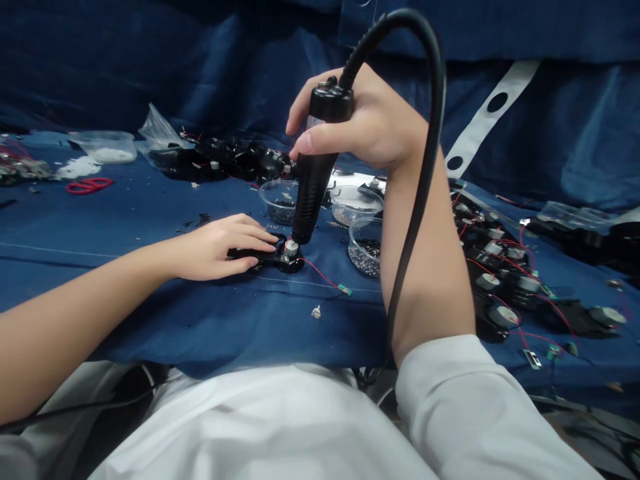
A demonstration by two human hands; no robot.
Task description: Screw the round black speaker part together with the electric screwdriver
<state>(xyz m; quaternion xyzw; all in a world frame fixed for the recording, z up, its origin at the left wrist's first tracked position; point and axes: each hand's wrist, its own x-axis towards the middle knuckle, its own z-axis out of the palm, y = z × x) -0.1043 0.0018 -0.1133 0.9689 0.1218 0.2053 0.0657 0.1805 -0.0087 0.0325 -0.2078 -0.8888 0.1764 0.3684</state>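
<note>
My right hand (370,123) is closed around a black corded electric screwdriver (315,180), held tilted with its tip pointing down. That tip meets a small silver motor (291,249) seated in the round end of a black plastic housing (289,265). On the table, my left hand (225,247) holds the housing's longer part down, thumb on the near side and fingers stretched along the far side. A red wire runs from the motor to a small green circuit board (345,289). A small pale metal piece (317,311) lies nearer to me.
Clear tubs of small parts (280,203) (357,200) (367,257) stand around the screwdriver. Wired motor housings (500,280) crowd the right, and more black housings (240,157) lie behind. Red scissors (90,185) are at left. The screwdriver's cord (423,180) loops beside my right forearm.
</note>
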